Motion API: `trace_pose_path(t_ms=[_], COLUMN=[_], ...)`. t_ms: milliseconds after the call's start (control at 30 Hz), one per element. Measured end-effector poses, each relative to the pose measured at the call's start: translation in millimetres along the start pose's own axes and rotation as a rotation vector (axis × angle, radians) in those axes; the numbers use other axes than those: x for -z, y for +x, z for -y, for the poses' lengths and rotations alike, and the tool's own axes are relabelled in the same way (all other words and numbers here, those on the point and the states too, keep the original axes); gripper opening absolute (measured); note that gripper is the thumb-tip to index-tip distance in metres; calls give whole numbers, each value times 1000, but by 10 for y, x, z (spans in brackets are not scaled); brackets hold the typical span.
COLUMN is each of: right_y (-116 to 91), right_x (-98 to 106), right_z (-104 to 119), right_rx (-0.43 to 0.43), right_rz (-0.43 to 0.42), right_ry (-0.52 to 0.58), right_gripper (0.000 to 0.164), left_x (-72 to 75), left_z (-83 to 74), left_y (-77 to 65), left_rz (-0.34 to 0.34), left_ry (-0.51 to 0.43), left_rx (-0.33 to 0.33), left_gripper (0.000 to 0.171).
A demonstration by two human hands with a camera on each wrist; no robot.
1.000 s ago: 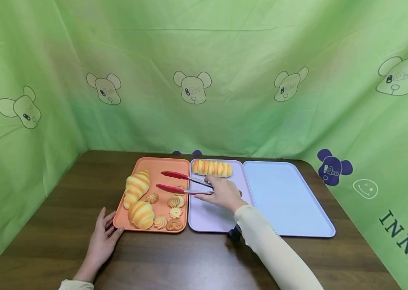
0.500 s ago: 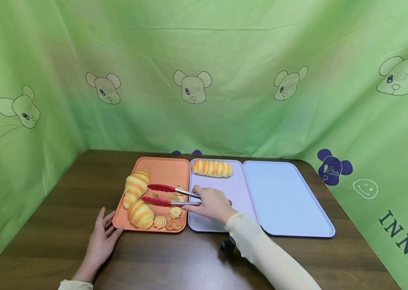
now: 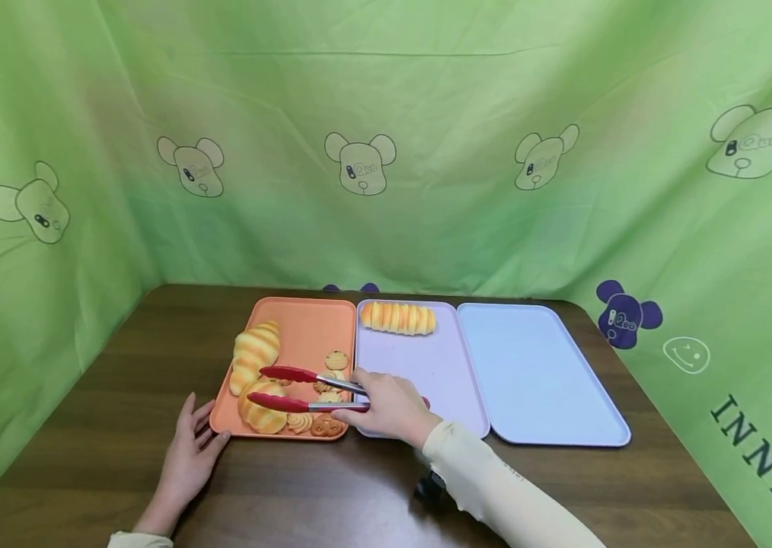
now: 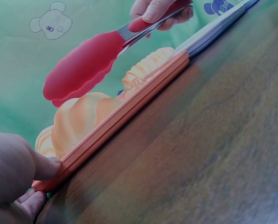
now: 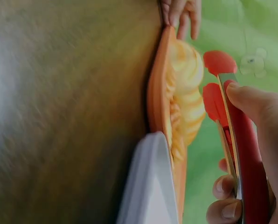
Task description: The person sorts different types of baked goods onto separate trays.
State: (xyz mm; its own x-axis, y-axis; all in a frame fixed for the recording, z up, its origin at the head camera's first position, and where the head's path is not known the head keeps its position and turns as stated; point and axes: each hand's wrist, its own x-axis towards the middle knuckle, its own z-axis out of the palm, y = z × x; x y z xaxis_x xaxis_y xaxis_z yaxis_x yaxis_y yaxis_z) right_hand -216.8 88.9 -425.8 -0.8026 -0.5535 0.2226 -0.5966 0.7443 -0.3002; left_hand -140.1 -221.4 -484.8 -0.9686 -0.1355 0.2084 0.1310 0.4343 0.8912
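Note:
My right hand (image 3: 393, 407) grips a pair of tongs (image 3: 341, 384) with red tips and metal arms. The red tips stand apart above the round striped bread roll (image 3: 259, 418) at the front left of the orange tray (image 3: 311, 323); in the left wrist view, the tongs hang over that roll (image 4: 80, 121) with nothing between them. My left hand (image 3: 187, 460) holds the tray's front left corner, thumb and fingers on either side of the rim (image 4: 97, 133). A croissant-shaped bread (image 3: 254, 354) lies behind the roll. Several cookies (image 3: 336, 360) sit along the tray's right side, partly hidden by the tongs.
A lilac tray (image 3: 420, 358) adjoins the orange one and bears a long ridged bread (image 3: 397, 318) at its back. Right of it lies a light blue tray (image 3: 537, 373). All rest on a dark wooden table (image 3: 276, 495), with a green curtain (image 3: 441, 243) behind.
My right hand has brought the tongs left and toward the front, from the orange tray's back right to above the round roll. The left hand has stayed at the tray corner.

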Motion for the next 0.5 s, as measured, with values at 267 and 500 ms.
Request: trace_pose_path(t_ms=[267, 500], right_y=[-68, -102], right_x=[-85, -102], right_z=[113, 200], right_rx=[-14, -50], right_rz=[21, 99], right_ry=[-49, -120], right_gripper=[46, 53], left_x=[8, 28], left_z=[-8, -10], left_y=[-1, 11], left_rz=[15, 36], left_ry=[-3, 8], left_rx=[15, 39], left_gripper=[83, 84])
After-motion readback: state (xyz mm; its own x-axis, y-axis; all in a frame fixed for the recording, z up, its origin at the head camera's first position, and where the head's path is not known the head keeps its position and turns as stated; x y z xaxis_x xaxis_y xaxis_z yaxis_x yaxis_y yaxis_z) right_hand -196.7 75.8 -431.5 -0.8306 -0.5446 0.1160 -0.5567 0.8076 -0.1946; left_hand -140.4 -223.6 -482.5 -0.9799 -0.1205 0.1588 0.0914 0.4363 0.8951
